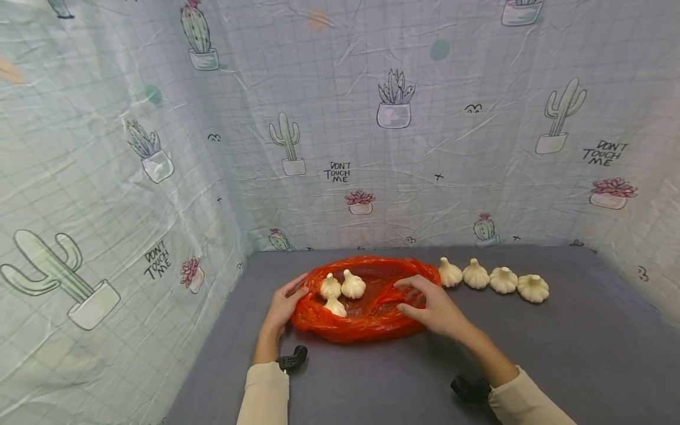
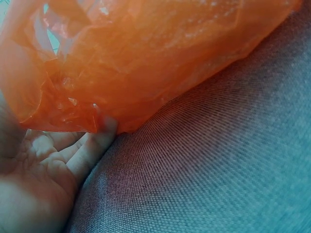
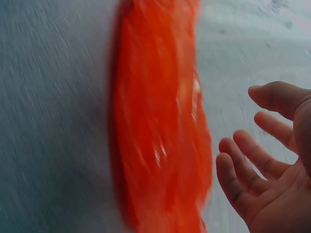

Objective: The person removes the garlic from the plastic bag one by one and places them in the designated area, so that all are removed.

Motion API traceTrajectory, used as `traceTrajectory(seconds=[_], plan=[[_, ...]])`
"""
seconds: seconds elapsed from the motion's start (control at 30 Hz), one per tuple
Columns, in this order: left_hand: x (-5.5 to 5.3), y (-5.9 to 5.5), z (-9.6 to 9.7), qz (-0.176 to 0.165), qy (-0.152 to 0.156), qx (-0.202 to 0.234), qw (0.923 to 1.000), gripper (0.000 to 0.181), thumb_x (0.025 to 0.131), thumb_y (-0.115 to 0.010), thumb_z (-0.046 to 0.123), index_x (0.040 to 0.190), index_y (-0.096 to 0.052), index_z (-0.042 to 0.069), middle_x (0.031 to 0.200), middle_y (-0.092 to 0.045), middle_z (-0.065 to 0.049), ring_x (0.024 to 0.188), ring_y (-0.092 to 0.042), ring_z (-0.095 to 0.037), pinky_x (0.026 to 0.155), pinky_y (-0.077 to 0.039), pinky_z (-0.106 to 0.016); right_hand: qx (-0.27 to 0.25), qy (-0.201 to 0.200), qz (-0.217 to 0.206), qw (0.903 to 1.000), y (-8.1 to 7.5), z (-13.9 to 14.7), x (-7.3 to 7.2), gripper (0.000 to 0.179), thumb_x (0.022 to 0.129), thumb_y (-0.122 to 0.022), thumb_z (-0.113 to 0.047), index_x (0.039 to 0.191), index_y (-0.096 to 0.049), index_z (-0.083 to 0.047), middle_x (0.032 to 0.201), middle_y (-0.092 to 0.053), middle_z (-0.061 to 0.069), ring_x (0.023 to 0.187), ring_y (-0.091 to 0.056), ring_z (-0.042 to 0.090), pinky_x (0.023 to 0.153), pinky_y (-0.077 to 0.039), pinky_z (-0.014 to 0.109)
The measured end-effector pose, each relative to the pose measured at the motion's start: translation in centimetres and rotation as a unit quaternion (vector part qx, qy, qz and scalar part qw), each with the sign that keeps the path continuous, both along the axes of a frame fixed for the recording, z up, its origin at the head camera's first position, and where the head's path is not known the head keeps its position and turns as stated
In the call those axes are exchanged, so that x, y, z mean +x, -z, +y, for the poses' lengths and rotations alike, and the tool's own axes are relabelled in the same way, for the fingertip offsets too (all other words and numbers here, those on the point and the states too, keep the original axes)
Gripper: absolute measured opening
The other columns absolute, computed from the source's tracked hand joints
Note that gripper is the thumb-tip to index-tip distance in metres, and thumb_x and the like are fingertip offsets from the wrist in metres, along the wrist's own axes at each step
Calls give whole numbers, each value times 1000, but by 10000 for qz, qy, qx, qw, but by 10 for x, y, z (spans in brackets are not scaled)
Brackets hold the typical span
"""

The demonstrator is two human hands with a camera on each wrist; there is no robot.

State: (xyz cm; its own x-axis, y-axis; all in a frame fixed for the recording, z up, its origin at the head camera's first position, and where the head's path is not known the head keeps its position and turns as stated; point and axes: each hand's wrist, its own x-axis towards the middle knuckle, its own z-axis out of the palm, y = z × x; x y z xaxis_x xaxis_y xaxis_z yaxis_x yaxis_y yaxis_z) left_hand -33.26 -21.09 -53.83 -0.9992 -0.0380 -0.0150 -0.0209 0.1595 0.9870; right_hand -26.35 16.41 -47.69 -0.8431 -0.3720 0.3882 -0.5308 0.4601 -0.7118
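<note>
sleeves: long, cream-coloured, plain fabric, ending at the wrists on both arms
left sleeve (image 1: 264, 394): smooth, cuff without visible buttons or markings
right sleeve (image 1: 526, 402): same cream cloth, soft folds near the cuff
wrist mounts: small black device at the left wrist (image 1: 291, 358), another black one at the right wrist (image 1: 470, 388)
hands: left hand (image 1: 283, 306) and right hand (image 1: 432, 308) bare, without gloves or rings in view

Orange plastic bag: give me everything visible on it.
The orange plastic bag is thin, glossy, crinkled and translucent. It lies flat with its mouth spread open on the grey cloth table, near the back. Three garlic bulbs sit inside. The left hand holds its left edge; the right hand hovers open over its right rim.
</note>
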Motion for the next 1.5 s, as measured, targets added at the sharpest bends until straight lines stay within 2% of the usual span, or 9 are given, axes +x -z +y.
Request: traceTrajectory(seconds=[0.17, 0.33, 0.57, 0.77, 0.93, 1.1, 1.33, 1.5], plan=[[-1, 0, 1, -1, 11, 13, 10000, 42, 101, -64, 21, 143, -62, 23, 150, -57, -12, 138, -54, -30, 113, -45, -52, 113, 27, -50, 9999, 4, -20, 2, 40, 89, -80, -16, 126, -66, -18, 120, -67, 0, 103, -65, 26, 87, -57, 42], [-2, 2, 1, -2, 32, 40, 10000, 43, 101, -64, 21, 144, -62, 23, 151, -56, -12, 138, -54, -30, 114, -45, -52, -6, -9, -221, 9998, 2, -37, -6, 39, 89, -79, -17, 125, -66, -18, 121, -67, 2, 104, -65, 29, 89, -57, 48], [-3, 0, 3, 12, 106, 23, 9999, 43, 101, -64, 22, 144, -61, 23, 151, -56, -13, 139, -52, -30, 115, -44, -52, -273, 81, -793, 9964, 4, -55, -24, 37, 91, -77, -20, 126, -65, -16, 123, -68, 12, 106, -64, 24, 88, -55, 40], [-4, -5, 6, 38, 127, 65, 9999, 42, 101, -65, 23, 143, -62, 23, 150, -57, -12, 138, -53, -29, 114, -45, -52, -497, 253, -1138, 9919, 5, -72, -40, 38, 91, -78, -18, 126, -66, -12, 119, -69, 11, 103, -65, 22, 87, -56, 37], [-3, -5, 5, 1, 115, 90, 9999, 42, 101, -64, 22, 143, -62, 23, 150, -56, -12, 137, -54, -30, 113, -46, -52, -405, 496, -1270, 9898, 11, -85, -51, 38, 89, -80, -19, 124, -67, -13, 120, -68, 8, 106, -65, 28, 90, -57, 41], [-2, -3, 3, -15, 150, 46, 9999, 43, 101, -64, 23, 144, -61, 23, 152, -55, -12, 139, -53, -31, 114, -44, -52, -326, 691, -1365, 9877, 18, -95, -61, 43, 87, -82, -19, 126, -65, -11, 123, -65, 11, 109, -64, 30, 94, -56, 47], [1, 2, -4, 33, -27, -34, 10000, 44, 100, -66, 22, 144, -61, 22, 149, -57, -14, 137, -55, -31, 113, -45, -51, -205, 525, -1455, 9878, 24, -104, -70, 48, 86, -83, -20, 128, -64, -9, 125, -61, 12, 107, -61, 29, 92, -55, 45], [0, 2, -3, 126, 81, -96, 9998, 45, 100, -67, 25, 144, -61, 23, 148, -59, -13, 138, -53, -28, 112, -46, -46, -163, 702, -1534, 9855, 27, -104, -74, 49, 85, -85, -22, 127, -64, -11, 120, -59, 12, 101, -59, 26, 87, -54, 41]])
